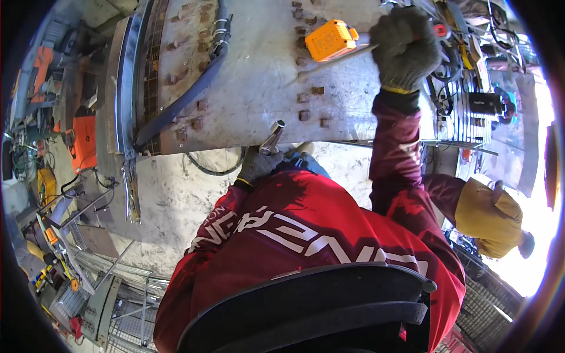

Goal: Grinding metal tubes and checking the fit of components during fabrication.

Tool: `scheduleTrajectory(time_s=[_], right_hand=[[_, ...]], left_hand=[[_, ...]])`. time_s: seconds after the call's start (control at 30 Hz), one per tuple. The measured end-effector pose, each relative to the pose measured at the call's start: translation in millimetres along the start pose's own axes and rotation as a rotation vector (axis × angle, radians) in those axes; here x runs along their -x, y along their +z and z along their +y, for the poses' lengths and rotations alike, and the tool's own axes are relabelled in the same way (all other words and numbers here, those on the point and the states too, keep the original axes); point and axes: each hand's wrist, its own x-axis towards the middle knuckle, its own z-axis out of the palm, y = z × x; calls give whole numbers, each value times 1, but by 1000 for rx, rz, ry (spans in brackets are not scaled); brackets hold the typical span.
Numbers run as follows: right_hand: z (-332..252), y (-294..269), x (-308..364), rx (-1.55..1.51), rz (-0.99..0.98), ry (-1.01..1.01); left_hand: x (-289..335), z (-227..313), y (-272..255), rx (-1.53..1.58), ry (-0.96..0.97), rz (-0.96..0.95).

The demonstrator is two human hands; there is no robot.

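Observation:
My right hand [406,50], in a dark grey knit glove, is raised over the right part of the metal table [265,76]. It is closed around a tool with a red handle end [440,30]. A long thin shaft [341,59] seems to run from this fist leftward over the table. Close to the shaft sits a yellow plastic block [329,41]. Down at the table's near edge, my gloved left hand [257,163] is closed around what looks like a welding torch, whose metal nozzle [273,135] points up. My sleeve hides part of that hand.
A thick dark hose [188,106] crosses the table's left side, where rows of small rusty squares show. Cables and a black cylinder [486,104] crowd the right end. Another person in a tan vest [488,212] is at right. Orange equipment [84,141] stands left.

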Motion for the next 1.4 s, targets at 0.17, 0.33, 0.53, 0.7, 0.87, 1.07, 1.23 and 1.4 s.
scheduleTrajectory(time_s=[0.17,0.33,0.53,0.7,0.87,1.07,1.23,1.4], right_hand=[[67,0,43,-107,57,217],[62,2,25,-43,116,164],[45,6,11,87,-2,179],[92,-2,41,-23,99,260],[78,-11,26,16,57,177],[86,-12,35,-105,134,339],[87,-14,48,-14,221,236],[-49,-52,22,897,359,-284]], left_hand=[[-3,6,-4,-135,86,-54],[2,-3,2,42,55,65],[-10,-23,2,-112,-39,-6],[-10,-23,3,-183,70,59],[-12,-17,3,-255,81,38],[-12,-27,5,-219,140,52],[-3,-7,2,-140,159,53],[9,-10,-6,7,-42,-33]])
